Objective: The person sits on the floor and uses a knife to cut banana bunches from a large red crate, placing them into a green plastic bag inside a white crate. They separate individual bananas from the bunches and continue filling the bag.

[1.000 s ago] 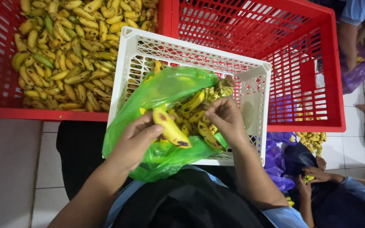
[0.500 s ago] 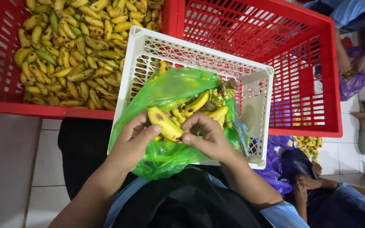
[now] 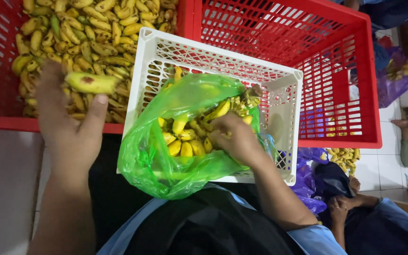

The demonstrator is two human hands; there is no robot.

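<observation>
My left hand (image 3: 69, 125) holds a small yellow-green banana (image 3: 92, 82) with a brown spot, lifted over the edge of the red crate (image 3: 5, 122) full of loose small bananas (image 3: 95, 28). My right hand (image 3: 234, 139) reaches into a green plastic bag (image 3: 166, 160) and grips the bananas inside it (image 3: 185, 141). The bag lies in a white plastic basket (image 3: 223, 59) in front of me, on my lap.
A second red crate (image 3: 336, 71), with nothing in it, stands to the right of the white basket. Other people sit at the right with purple bags (image 3: 308, 189) and bananas (image 3: 343, 155) on the white tiled floor.
My left hand has lifted one banana out of the green bag and carried it left over the full red crate. My right hand has stayed in the bag.
</observation>
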